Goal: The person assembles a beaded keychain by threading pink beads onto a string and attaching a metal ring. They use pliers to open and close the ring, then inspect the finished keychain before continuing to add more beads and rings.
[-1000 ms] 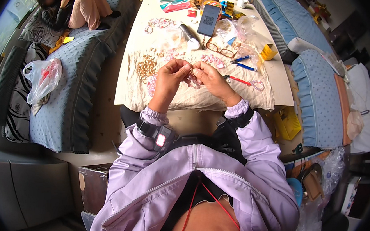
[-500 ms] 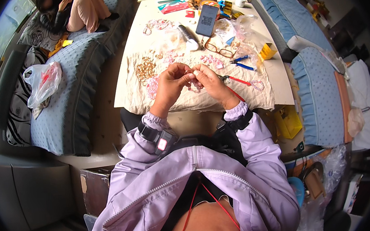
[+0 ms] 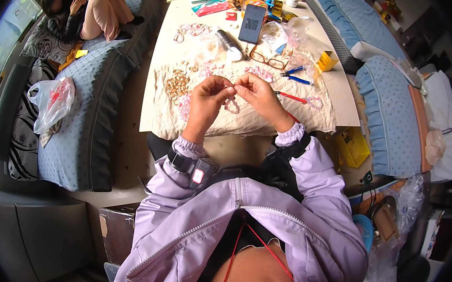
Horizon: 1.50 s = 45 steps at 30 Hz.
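Wears lilac sleeves (image 3: 317,173) under black wrist straps (image 3: 297,146). Dangles a beaded strand (image 3: 236,108) over a cream cloth (image 3: 167,119), between left hand (image 3: 207,100) and right hand (image 3: 261,96). Looks pale pink, small-beaded, curved into a short, narrow loop; too small for telling cord or fastening. Pinches the strand's upper end between left thumb and forefinger; presses right thumb and forefinger together likewise, just beside the left fingertips. Cannot tell the exact part inside each pinch. Has, off to the right, a pink bead ring (image 3: 317,98) beside a red-handled tool (image 3: 293,98); just left of the left hand, a pink bead heap (image 3: 184,105). Farther out, has blue-handled pliers (image 3: 298,79), a pile of gold rings (image 3: 176,84), eyeglasses (image 3: 266,60) and, beyond, a dark phone (image 3: 253,25).
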Each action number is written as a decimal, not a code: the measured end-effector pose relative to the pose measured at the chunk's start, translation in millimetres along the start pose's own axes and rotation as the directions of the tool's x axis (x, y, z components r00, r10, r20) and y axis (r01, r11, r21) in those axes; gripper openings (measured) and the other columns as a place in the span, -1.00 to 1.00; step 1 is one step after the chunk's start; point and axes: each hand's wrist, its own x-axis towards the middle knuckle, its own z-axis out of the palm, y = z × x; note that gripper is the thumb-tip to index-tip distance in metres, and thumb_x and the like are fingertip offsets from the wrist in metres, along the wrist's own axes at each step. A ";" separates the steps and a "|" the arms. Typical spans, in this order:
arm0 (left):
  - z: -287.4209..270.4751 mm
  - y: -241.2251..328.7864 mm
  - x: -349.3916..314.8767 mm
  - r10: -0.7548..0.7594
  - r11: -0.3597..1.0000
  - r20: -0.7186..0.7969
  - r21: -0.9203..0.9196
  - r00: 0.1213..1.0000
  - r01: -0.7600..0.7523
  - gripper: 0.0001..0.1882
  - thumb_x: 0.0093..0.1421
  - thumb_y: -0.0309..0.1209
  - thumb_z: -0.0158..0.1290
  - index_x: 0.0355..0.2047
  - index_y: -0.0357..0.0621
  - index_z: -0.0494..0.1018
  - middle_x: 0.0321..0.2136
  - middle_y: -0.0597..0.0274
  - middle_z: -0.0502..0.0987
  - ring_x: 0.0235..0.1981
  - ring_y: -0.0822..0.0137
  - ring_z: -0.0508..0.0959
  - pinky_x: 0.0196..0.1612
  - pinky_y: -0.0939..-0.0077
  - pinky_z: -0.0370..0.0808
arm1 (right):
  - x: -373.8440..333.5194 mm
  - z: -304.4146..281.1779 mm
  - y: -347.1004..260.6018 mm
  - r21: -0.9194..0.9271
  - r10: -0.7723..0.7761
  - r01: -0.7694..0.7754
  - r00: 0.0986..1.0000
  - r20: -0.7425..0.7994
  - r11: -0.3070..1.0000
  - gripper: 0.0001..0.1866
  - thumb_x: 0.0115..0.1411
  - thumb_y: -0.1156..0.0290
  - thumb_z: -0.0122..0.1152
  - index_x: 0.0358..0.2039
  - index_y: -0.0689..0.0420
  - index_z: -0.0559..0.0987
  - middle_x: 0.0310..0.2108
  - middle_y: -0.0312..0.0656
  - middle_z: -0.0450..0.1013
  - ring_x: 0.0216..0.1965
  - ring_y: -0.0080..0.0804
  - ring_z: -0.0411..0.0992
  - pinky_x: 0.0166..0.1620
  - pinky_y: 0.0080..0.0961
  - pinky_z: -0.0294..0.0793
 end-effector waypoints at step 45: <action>-25.6 -26.3 -9.6 -0.136 0.988 -0.071 -0.079 0.988 0.130 -0.87 0.24 -0.57 0.23 -0.30 -0.20 0.47 -0.43 0.34 0.60 -0.46 0.59 0.53 -0.37 0.67 0.51 | -27.3 -42.2 45.8 -0.824 -0.091 0.198 0.980 0.177 0.530 -0.85 0.28 0.40 0.23 -0.16 0.12 0.56 -0.18 -0.17 0.47 -0.06 -0.11 0.48 -0.05 -0.21 0.51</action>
